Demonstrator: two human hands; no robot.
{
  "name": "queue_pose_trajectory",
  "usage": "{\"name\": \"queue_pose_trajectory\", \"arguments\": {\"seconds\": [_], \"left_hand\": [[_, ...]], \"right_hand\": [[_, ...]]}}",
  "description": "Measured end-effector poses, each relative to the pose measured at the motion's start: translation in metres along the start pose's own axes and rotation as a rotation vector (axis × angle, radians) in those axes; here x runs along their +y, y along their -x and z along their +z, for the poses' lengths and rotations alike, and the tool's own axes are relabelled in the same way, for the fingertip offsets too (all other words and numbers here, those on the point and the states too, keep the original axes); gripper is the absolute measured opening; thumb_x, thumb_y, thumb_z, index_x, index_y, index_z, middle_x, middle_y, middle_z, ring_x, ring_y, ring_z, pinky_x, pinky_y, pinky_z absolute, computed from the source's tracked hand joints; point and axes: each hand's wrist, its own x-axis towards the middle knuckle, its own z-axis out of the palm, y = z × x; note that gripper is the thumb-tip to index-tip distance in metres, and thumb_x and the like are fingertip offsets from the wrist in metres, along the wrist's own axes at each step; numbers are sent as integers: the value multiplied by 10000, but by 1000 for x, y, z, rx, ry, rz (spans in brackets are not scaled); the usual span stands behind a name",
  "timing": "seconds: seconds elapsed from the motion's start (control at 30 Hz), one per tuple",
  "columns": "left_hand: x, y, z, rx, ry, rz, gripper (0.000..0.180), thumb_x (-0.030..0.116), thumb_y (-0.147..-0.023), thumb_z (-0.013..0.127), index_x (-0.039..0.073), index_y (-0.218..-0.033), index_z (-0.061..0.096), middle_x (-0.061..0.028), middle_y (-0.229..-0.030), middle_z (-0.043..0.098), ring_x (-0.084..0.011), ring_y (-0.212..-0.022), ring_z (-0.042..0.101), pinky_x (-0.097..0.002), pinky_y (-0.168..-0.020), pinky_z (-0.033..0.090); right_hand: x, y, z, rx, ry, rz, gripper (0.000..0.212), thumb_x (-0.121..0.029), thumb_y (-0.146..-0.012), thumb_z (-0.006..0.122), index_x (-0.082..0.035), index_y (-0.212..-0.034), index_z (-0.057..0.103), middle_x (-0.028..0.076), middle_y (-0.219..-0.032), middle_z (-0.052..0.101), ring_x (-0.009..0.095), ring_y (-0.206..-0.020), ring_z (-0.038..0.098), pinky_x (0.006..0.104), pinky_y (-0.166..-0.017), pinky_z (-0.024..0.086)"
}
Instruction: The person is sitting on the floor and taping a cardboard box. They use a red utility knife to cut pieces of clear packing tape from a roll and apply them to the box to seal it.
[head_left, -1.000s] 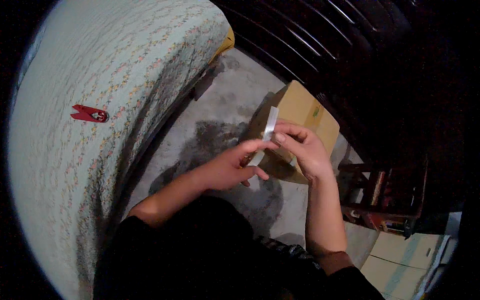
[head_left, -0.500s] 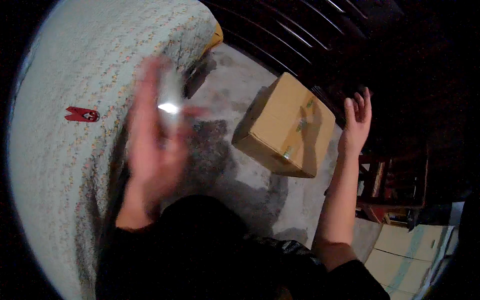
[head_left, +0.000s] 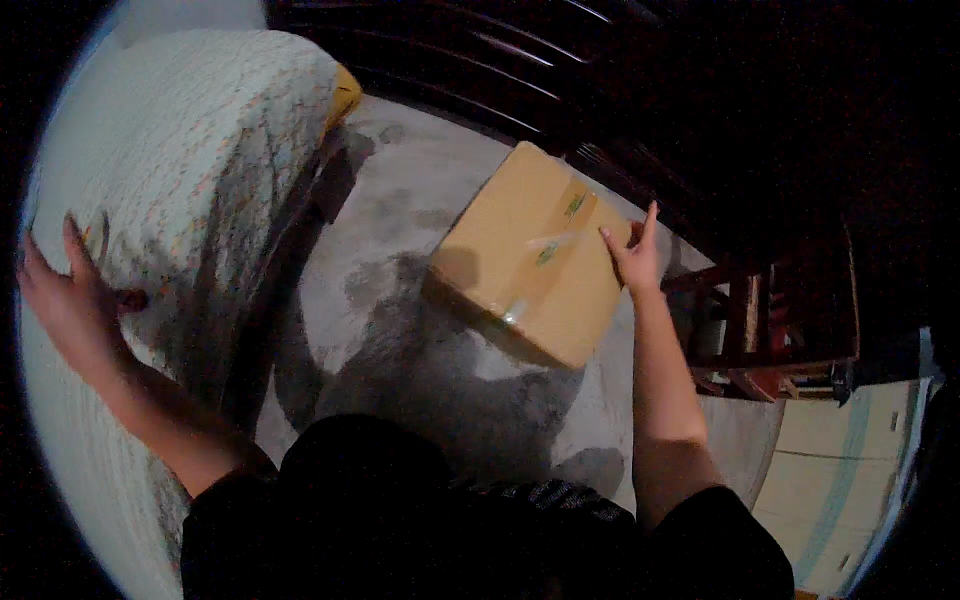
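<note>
My left hand [head_left: 70,305] is over the patterned bedspread [head_left: 190,120] at the far left, fingers spread. Beside its fingertips a faint, clear ring-shaped thing [head_left: 100,237] shows; whether it touches the hand is hard to tell. A small dark red object [head_left: 131,300] lies on the bedspread just right of this hand, in shadow. At the right edge of a taped cardboard box [head_left: 480,225] is my right hand [head_left: 637,257], thumb and fingers apart. The thumb overlaps the box's edge; contact is unclear. The box stands on the floor, closed on top.
Grey concrete floor [head_left: 400,150] runs between the bed and the box. Dark wooden furniture [head_left: 760,350] stands at the right, with a cream cabinet [head_left: 840,450] nearer me. Something yellow [head_left: 343,95] shows at the bed's far corner. Dark slats line the back.
My left hand has moved left over the bed, away from the middle, and the shiny clear thing with it. My right hand has come down and left to the box's edge. The view has shifted.
</note>
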Motion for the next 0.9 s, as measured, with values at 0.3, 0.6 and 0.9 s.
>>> {"name": "queue_pose_trajectory", "arguments": {"seconds": [0.3, 0.6, 0.9], "left_hand": [[364, 119, 163, -1267, 1278, 589, 719, 428, -964, 585, 120, -1541, 286, -147, -1555, 356, -271, -1430, 341, -365, -1135, 322], [350, 211, 94, -2101, 1576, 126, 889, 325, -965, 612, 101, -1577, 7, -128, -1593, 249, -268, -1434, 294, -371, -1164, 248], [343, 242, 91, -1061, 1380, 554, 493, 257, -833, 736, 25, -1244, 593, -166, -1287, 554, -339, -1232, 509, -401, -1048, 408]], "right_hand": [[-13, 108, -1, 392, -776, 354, 866, -191, -974, 627, 27, -1541, 10, 83, -1146, 618, 158, -1038, 571, 261, -966, 421], [-7, 92, -25, 103, -628, 357, 854, -152, -956, 640, 9, -1552, 50, 80, -1094, 653, 135, -1009, 593, 266, -941, 444], [-21, 83, -12, -145, -374, 117, 913, -110, -887, 704, -38, -1567, 99, 83, -1033, 639, 164, -1017, 583, 317, -958, 442]]}}
